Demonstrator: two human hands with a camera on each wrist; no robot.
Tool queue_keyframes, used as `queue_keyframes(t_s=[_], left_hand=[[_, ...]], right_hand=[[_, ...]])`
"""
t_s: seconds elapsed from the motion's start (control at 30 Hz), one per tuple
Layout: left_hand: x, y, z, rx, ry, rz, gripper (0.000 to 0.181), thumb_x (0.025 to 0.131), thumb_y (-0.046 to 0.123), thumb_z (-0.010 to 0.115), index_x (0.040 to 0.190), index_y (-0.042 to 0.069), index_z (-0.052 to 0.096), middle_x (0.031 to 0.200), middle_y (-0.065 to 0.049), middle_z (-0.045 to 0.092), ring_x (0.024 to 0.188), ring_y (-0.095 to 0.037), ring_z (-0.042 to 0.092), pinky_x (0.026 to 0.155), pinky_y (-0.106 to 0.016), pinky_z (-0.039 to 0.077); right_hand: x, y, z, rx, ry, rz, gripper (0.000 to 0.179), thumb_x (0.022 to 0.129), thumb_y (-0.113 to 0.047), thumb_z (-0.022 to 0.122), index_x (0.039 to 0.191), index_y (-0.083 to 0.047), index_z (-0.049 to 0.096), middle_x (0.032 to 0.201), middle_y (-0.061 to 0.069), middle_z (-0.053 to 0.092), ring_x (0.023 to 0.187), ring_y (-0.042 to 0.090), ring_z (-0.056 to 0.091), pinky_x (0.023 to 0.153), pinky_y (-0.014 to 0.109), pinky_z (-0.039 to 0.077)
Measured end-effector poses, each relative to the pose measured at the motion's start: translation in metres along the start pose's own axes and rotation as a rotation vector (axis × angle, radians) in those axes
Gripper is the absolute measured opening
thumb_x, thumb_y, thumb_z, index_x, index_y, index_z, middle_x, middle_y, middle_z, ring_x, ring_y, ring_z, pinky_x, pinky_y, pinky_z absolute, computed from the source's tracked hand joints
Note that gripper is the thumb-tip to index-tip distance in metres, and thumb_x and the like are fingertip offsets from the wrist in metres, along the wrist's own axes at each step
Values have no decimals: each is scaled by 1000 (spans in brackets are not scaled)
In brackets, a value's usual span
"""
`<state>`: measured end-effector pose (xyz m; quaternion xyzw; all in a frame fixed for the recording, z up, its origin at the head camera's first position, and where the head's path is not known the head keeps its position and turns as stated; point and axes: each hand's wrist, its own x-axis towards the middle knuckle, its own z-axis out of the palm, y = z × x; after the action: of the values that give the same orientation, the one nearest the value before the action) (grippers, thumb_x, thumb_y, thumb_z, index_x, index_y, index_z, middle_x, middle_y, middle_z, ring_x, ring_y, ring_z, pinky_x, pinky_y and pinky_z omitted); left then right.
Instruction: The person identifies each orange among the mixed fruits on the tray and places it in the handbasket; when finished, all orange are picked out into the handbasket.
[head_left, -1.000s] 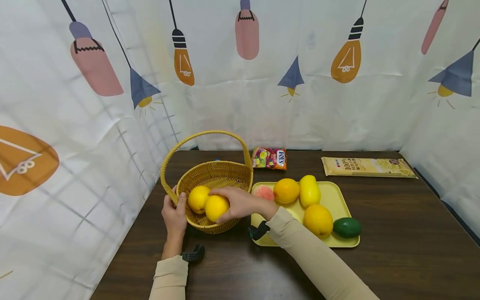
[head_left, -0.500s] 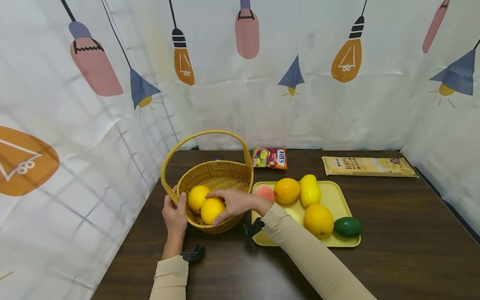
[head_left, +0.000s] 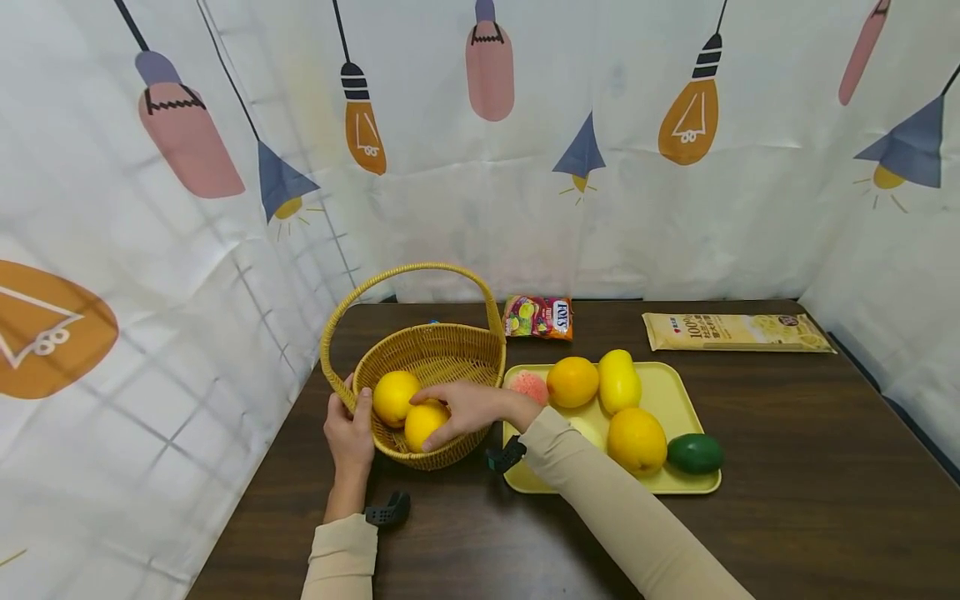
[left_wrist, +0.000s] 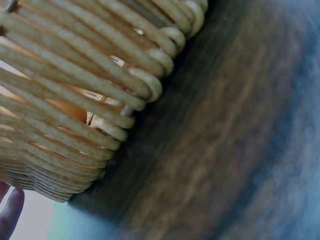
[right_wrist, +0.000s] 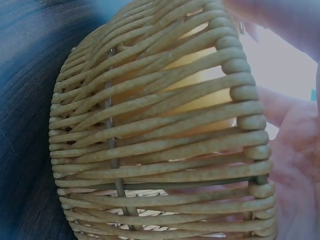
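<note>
A yellow wicker basket point(head_left: 459, 354) with a tall arched handle stands at the left of the table. My left hand point(head_left: 350, 440) grips its left side, thumb at the rim; in the left wrist view a fingertip point(left_wrist: 12, 212) shows by the weave. Inside, one yellow-orange orange point(head_left: 395, 398) lies against the left wall. My right hand point(head_left: 467, 410) reaches over the near right rim and holds a second orange point(head_left: 422, 427) low in the basket, thumb and fingers curved around it. The right wrist view shows the basket's woven side point(right_wrist: 165, 150), with yellow fruit glimpsed through it.
Right of the basket, a yellow tray point(head_left: 675, 392) bears an orange point(head_left: 573, 382), a yellow oblong fruit point(head_left: 619, 382), a larger orange point(head_left: 637, 442), a green avocado point(head_left: 694, 454) and a pink fruit point(head_left: 529, 386). Behind lie a candy bag point(head_left: 538, 317) and a long food packet point(head_left: 738, 332).
My right hand has moved slightly left and down with its orange, which now sits lower in the basket beside the other one. The left hand keeps its place on the basket.
</note>
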<state>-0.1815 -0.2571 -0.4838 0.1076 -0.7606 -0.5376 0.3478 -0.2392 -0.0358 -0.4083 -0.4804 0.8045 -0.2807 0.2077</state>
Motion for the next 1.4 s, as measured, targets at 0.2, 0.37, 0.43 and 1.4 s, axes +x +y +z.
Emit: queue_keyframes(t_s=[0.2,0.37,0.43,1.4], left_hand=[[0,0,0,8,3,-1,46,97,31,61,136,7,57,123,-17,64,92,-5,54,79,-21,40],[0,0,0,7,1,0,46,97,33,60,136,9,57,123,-16,64,91,-5,54,78,-20,40],[-1,-1,0,7,-3,-5,46,97,31,60,136,9,57,124,-17,64,91,-4,54,77,-17,40],[-1,3,0,-2,-5,-23,46,97,32,60,137,9,57,124,-17,64,93,-5,54,79,-21,40]], right_hand=[[0,-1,2,0,8,-18,75,84,-47,72,146,-13,47,141,2,52,116,10,51,97,25,42],[-4,-2,3,81,59,-4,67,88,-41,70,145,-13,48,144,1,50,124,16,50,103,31,40],[-7,-2,4,129,85,-3,63,90,-38,69,144,-13,48,145,1,49,126,18,49,103,33,41],[-72,2,4,361,341,-130,50,95,-21,65,140,-5,51,140,9,53,126,31,50,105,48,39]])
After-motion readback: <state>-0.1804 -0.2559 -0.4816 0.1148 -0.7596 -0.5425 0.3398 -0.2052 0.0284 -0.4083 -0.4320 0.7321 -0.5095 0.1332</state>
